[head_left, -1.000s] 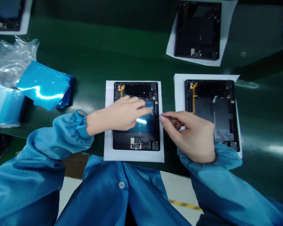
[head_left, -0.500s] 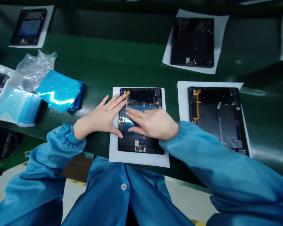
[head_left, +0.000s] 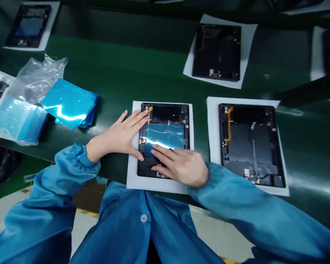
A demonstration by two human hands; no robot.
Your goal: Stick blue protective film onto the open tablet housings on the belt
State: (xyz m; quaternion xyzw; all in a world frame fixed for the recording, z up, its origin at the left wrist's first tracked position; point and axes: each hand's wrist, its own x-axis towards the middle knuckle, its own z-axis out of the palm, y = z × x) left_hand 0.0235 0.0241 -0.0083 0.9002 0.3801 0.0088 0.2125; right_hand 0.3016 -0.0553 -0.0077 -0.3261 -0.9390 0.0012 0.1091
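Observation:
In front of me a black tablet housing (head_left: 165,165) lies with its inside facing up on a white foam sheet (head_left: 132,179). A shiny blue film (head_left: 165,134) covers its middle. My left hand (head_left: 119,137) is spread over the housing's left edge, fingertips by the orange flex cable (head_left: 150,113) and thumb near the lower left. With fingers stretched out, my right hand (head_left: 178,163) lies flat on the film's lower edge, hiding part of the housing's lower right. Neither hand grips anything.
To the left are a stack of blue film sheets (head_left: 70,101) and a clear plastic bag (head_left: 24,110) holding more. A second open housing (head_left: 250,143) lies on foam at the right. Further back are another housing (head_left: 217,51) and one with blue film (head_left: 29,26).
My right hand has slid down toward me over the blue film, uncovering its upper part. The left hand stays in place. The view has shifted slightly.

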